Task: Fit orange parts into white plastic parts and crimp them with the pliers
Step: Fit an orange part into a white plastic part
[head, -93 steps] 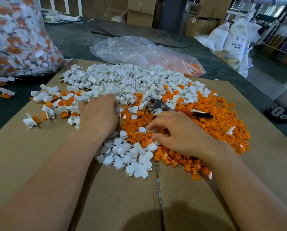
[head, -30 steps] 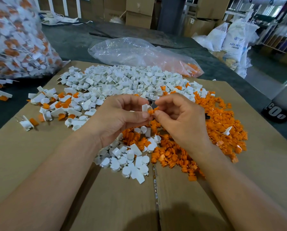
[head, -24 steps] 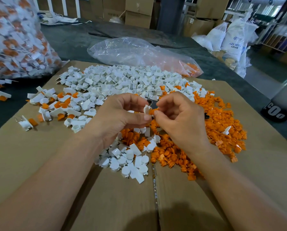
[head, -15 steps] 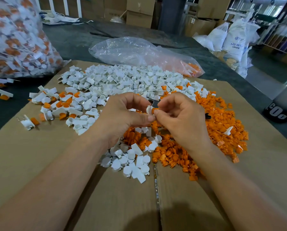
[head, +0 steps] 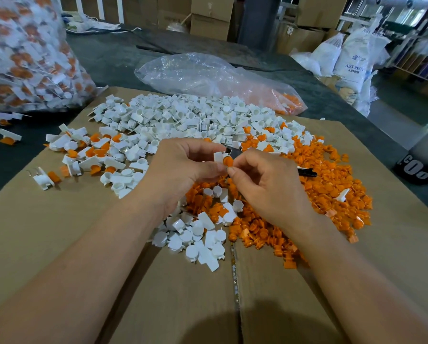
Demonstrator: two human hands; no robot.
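- Head view: both hands raised together over the flattened brown cardboard sheet (head: 59,232) on the tabletop, fingertips meeting.
- Left hand (head: 180,167) pinches a small white plastic part (head: 218,155) between thumb and fingers.
- Right hand (head: 265,180) pinches a small round orange part (head: 228,161), pressed against the white plastic part; whether it is fully seated, cannot tell.
- Metal pliers with black handle tip (head: 307,173) lie on the pile just behind the hands, mostly hidden; grey jaw end shows between the fingertips, handle end pokes out to the right of the right hand.
- Loose heap of orange parts (head: 332,184) spreads under and to the right of the right hand.
- Big heap of white plastic parts (head: 195,117) beyond both hands; smaller white cluster (head: 198,237) below, between the wrists.
- Assembled white-and-orange pieces (head: 93,152) scattered left of the left hand.
- Clear plastic bag with some orange pieces (head: 208,78) lies beyond the white heap.
- Large clear bag stuffed with white-and-orange pieces (head: 21,58) far left of the left hand.
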